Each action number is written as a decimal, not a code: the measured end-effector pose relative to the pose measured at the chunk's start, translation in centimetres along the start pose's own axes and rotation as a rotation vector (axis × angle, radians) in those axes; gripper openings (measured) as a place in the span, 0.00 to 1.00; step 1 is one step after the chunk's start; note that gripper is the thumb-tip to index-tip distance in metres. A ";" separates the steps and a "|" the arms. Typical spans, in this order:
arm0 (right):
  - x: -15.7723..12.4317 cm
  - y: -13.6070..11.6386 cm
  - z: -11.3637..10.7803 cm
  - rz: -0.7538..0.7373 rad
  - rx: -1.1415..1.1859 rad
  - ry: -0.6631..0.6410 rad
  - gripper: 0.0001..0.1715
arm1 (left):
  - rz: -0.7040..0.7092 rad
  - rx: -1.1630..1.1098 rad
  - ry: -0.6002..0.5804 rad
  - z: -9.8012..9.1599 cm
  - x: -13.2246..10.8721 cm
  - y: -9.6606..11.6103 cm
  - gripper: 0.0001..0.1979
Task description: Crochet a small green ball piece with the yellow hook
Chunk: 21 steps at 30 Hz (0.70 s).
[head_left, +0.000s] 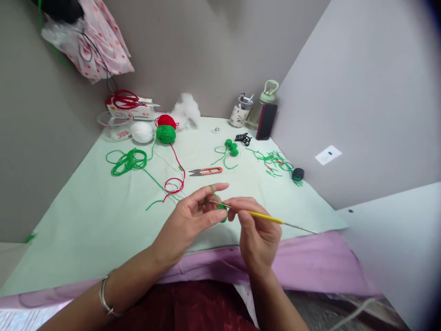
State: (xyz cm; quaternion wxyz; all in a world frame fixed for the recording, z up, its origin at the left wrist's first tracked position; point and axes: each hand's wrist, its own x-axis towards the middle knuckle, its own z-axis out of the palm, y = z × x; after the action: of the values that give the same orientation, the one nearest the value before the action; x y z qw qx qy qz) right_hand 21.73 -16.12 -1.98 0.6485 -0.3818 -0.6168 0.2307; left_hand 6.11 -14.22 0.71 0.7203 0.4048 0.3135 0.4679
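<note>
Between the fingertips of my left hand [193, 215] is a small green crochet piece [223, 214], partly hidden by the thumb. Green yarn runs up from it over my raised left index finger. My right hand [259, 230] is closed around the yellow grip of a crochet hook [265, 216]. The hook's thin metal tip points left and meets the top of the green piece; whether it is inside a stitch I cannot tell. Just beyond my hands lie orange-handled thread snips [206, 171]. A loose tangle of green yarn [129, 161] lies to the left.
Green [166, 134], red [166, 121] and white yarn balls [142, 132] sit at the back left, near red-handled scissors [127, 99] and white stuffing [186, 110]. Small green crochet balls [231, 147], yarn scraps [274, 161], a pen cup [240, 112], a bottle [262, 108] and a phone [267, 122] are rightward.
</note>
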 end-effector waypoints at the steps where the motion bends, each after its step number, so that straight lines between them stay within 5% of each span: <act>1: -0.3 0.1 0.0 -0.060 -0.090 0.003 0.18 | 0.015 0.000 0.028 0.1 0.0 -0.1 0.23; 6: -0.9 0.3 -0.4 -0.369 -0.435 -0.021 0.26 | -0.178 -0.216 0.022 -0.1 0.4 0.2 0.22; 12: 0.4 -0.1 -0.7 0.105 0.160 0.127 0.12 | -0.118 -0.161 0.011 -0.8 0.7 0.2 0.17; 21: 0.8 0.2 -0.6 0.311 0.386 0.053 0.10 | -0.006 0.068 -0.082 -1.2 -0.1 0.2 0.18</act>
State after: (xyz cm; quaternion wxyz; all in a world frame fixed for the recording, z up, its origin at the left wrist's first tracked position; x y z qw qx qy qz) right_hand 22.51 -15.51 -1.57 0.6819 -0.3471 -0.4781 0.4313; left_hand 5.05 -13.93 0.32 0.7198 0.4469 0.3009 0.4379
